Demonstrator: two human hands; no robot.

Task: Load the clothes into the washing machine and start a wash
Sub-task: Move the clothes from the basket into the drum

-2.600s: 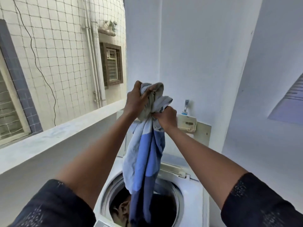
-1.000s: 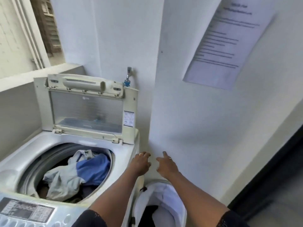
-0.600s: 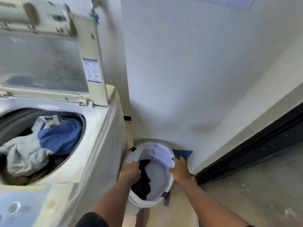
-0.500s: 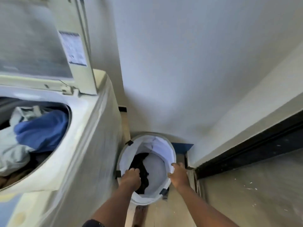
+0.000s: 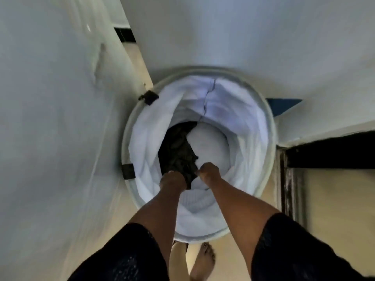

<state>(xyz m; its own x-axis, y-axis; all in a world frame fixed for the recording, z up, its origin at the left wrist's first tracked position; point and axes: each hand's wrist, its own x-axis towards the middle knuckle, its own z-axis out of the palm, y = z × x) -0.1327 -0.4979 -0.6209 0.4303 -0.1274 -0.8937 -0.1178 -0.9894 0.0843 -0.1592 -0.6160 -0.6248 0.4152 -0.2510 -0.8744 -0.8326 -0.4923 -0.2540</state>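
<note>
With both hands down in the laundry basket [image 5: 271, 138], left hand [image 5: 172, 179] and right hand [image 5: 209, 172] look clenched on the dark garment [image 5: 178, 147], blur permitting. Gather the far end, lift straight up, clear the rim.

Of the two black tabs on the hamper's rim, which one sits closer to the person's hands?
The lower black tab, on the rim of the hamper level with the left hand. The upper black tab sits farther up, toward the wall.
</note>
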